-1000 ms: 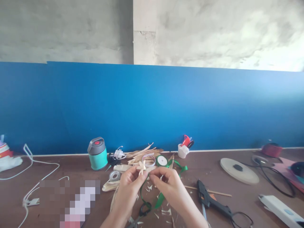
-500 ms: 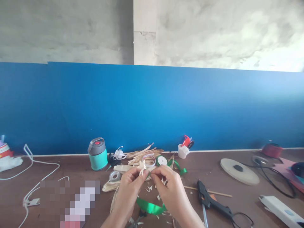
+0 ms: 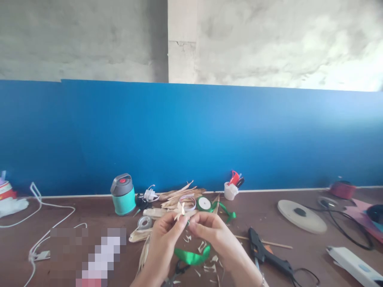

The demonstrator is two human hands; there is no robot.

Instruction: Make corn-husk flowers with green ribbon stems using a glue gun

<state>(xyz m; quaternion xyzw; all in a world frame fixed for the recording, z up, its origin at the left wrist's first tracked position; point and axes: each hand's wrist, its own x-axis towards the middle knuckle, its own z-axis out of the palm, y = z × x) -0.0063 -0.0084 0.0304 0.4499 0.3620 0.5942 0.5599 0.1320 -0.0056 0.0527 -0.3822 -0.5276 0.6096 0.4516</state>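
Moved since the earlier frame: green ribbon (image 3: 193, 256), one length, its right end now curled upward where half a second ago it hung flatter between my wrists.

Head view, listed by item. Flower, one: cream, papery, pointed petals, at my left fingertips above the bench (image 3: 254, 211). Ribbon: glossy, satin-like, sagging in a broad curve below my hands; a small bit of green shows at my fingertips. Ribbon spool (image 3: 204, 203), one: round, white-faced, green ribbon trailing to its right. Pale ring-shaped roll (image 3: 188, 202), one, beside the spool. Clear tape roll (image 3: 144, 222), one. Dried husk strips (image 3: 182, 195): many, fibrous, tan, heaped at the back. Scraps (image 3: 202, 247): thin, pale, curled, too many to count. Scissors (image 3: 178, 271), one pair, dark-handled, partly behind my left wrist. Glue gun (image 3: 269, 257), one, black plastic. Wooden stick (image 3: 281, 244), one, slender, crossing behind the glue gun. Jar (image 3: 124, 204), one: turquoise body, grey handled lid.

Hands, two. Left hand (image 3: 167, 233): fingers closed in a pinch, holding the flower. Right hand (image 3: 211, 231): thumb and forefinger drawn together, pinching the ribbon beside the flower's base; other fingers curled, the grip itself partly hidden.
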